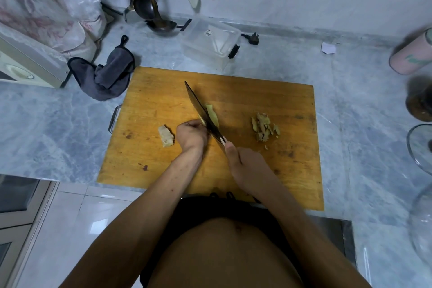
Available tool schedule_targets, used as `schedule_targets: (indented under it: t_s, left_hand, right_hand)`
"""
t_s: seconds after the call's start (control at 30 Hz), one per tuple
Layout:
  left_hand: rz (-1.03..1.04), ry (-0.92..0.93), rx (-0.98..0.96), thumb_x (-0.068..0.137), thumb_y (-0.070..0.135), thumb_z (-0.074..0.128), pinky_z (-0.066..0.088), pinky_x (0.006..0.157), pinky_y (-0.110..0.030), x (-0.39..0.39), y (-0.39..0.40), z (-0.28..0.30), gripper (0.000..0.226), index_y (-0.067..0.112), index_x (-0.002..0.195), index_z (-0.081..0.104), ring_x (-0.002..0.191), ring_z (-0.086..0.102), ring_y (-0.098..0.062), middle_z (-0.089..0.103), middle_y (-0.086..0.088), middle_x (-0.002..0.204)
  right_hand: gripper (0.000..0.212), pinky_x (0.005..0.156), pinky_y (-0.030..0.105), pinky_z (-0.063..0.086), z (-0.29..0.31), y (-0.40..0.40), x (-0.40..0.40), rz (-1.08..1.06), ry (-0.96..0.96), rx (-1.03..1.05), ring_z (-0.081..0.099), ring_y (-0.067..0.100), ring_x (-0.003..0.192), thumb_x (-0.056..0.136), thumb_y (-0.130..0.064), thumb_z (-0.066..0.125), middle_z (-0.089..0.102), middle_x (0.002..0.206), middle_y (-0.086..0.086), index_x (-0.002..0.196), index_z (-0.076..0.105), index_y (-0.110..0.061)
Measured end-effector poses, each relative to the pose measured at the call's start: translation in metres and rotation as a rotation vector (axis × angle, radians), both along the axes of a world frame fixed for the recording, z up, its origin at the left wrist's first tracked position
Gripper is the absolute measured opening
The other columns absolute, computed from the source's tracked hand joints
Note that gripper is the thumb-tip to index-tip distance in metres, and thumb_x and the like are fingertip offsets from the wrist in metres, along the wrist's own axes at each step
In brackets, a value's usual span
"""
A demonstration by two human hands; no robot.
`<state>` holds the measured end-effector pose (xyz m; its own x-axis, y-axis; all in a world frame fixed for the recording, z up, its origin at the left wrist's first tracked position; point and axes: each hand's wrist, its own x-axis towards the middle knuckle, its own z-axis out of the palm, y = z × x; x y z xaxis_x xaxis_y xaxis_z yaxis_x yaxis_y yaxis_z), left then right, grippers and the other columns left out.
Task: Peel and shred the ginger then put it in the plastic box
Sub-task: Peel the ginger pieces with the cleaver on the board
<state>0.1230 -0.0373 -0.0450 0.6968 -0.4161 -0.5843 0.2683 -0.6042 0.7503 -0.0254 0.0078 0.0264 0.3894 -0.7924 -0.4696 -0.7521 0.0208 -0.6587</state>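
Near the centre of the frame, a cleaver (pixel 203 114) is gripped by the right hand (pixel 245 168), whose fingers are wrapped round the handle with the thumb laid along the top. The blade is set on edge, running up and to the left from the hand. The left hand (pixel 191 134) is placed just left of the blade, its fingers curled down over a piece of ginger (pixel 212 113) that is pressed to the cutting board (pixel 292 105); part of that ginger is seen as pale yellow slices on the right side of the blade, touching it. How much is held under the fingers cannot be told.

Just left of the left hand, a second chunk of ginger (pixel 166 139) is laid on the board, apart from the knife. To the right of centre, a small heap of brown peelings (pixel 264 127) is gathered on the board.

Above the board, in the upper middle of the frame, a clear plastic box (pixel 210 42) with black clips is stood on the marble counter (pixel 364 100), well apart from the ginger. A dark grey cloth (pixel 105 77) is bunched at the board's upper left corner. Ladles (pixel 152 11) are hung against the wall at the upper left, and a pink tin (pixel 411 56) is seen at the right edge.
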Motion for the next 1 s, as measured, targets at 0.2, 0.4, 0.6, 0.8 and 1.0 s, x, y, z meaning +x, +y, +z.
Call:
schedule_targets:
  t_s: [0.2,0.4,0.6,0.8,1.0]
  left_hand:
    - [-0.028,-0.044,0.026,0.089,0.002,0.058,0.06,0.079,-0.042,0.001,-0.001,-0.003,0.036,0.027,0.064,0.064,0.078,0.072,-0.03,0.074,-0.011,0.088]
    - [-0.047,-0.052,0.036,0.088,0.001,0.06,0.059,0.083,-0.043,0.0,-0.001,-0.001,0.031,0.023,0.068,0.067,0.084,0.071,-0.031,0.074,-0.012,0.091]
    - [-0.061,-0.042,0.046,0.088,0.002,0.06,0.059,0.084,-0.042,-0.002,-0.002,-0.001,0.02,0.013,0.094,0.076,0.087,0.071,-0.031,0.074,-0.012,0.098]
    - [-0.089,-0.074,0.04,0.087,-0.001,0.06,0.06,0.082,-0.041,-0.003,-0.002,0.003,0.022,0.014,0.087,0.075,0.083,0.072,-0.028,0.074,-0.009,0.093]
    - [-0.119,-0.115,0.015,0.088,-0.004,0.056,0.055,0.088,-0.033,-0.006,0.004,0.013,0.022,0.008,0.09,0.075,0.087,0.065,-0.021,0.07,-0.007,0.093]
  right_hand:
    - [0.056,0.055,0.026,0.034,0.005,0.0,0.001,0.011,-0.023,0.001,0.047,0.011,0.059,0.106,-0.047,0.019,0.05,0.066,0.0,0.072,0.05,-0.015]
    - [0.055,0.055,0.026,0.033,0.007,-0.009,0.009,-0.001,-0.042,0.035,0.044,0.012,0.058,0.107,-0.045,0.019,0.047,0.064,-0.001,0.069,0.046,-0.016]
    - [0.055,0.055,0.026,0.033,0.002,-0.004,0.0,-0.012,-0.074,0.015,0.043,0.011,0.054,0.107,-0.045,0.021,0.046,0.061,-0.001,0.065,0.044,-0.017]
    - [0.057,0.055,0.029,0.034,0.001,-0.002,-0.006,-0.02,-0.087,0.028,0.042,0.011,0.053,0.106,-0.047,0.021,0.045,0.059,-0.001,0.063,0.043,-0.017]
    - [0.057,0.063,0.032,0.038,-0.004,-0.016,0.016,-0.01,-0.079,0.061,0.048,0.016,0.06,0.107,-0.046,0.021,0.05,0.064,0.002,0.064,0.045,-0.017]
